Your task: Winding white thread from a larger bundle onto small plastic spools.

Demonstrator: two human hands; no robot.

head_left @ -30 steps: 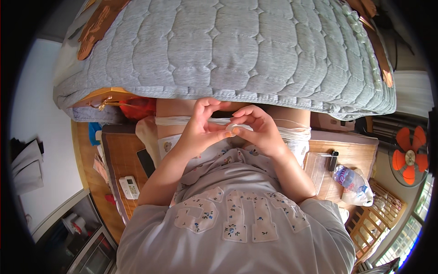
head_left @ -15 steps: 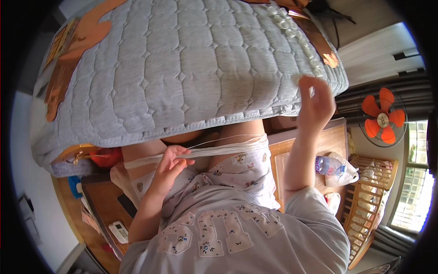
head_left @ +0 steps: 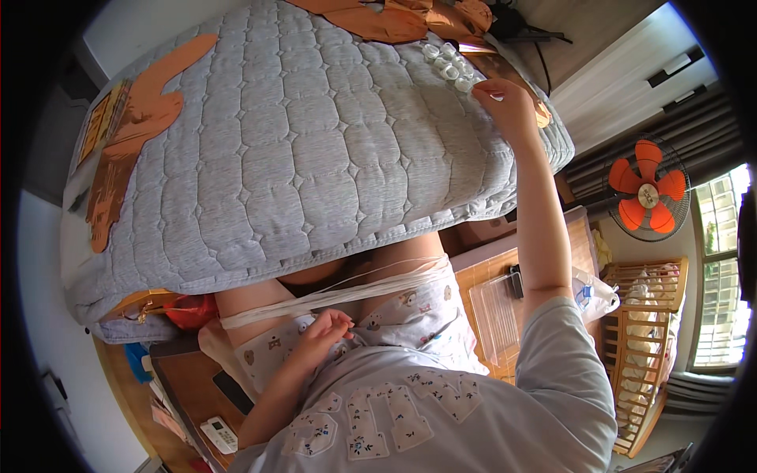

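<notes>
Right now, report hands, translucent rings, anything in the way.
Right hand at the translucent rings on the quilted mattress, grip unclear. Left hand curled, contents unclear. White strands span both thighs; orange-brown sheet beside the rings.

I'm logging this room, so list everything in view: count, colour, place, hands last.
mattress: 1, grey, ahead
small rings: several, whitish, mattress's far right
sheets: several, orange, mattress's left and far edges
strands: one bundle, white, centre
fan: 1, orange blades, right
slatted rack: 1, light brown, right
window: 1, bright, right edge
remote control: 1, white, lower left
box: 1, clear, right of centre
plastic bag: 1, whitish, right
bundle: 1, red, left
left hand: 1, bare, lower centre
right hand: 1, bare, by rings
</notes>
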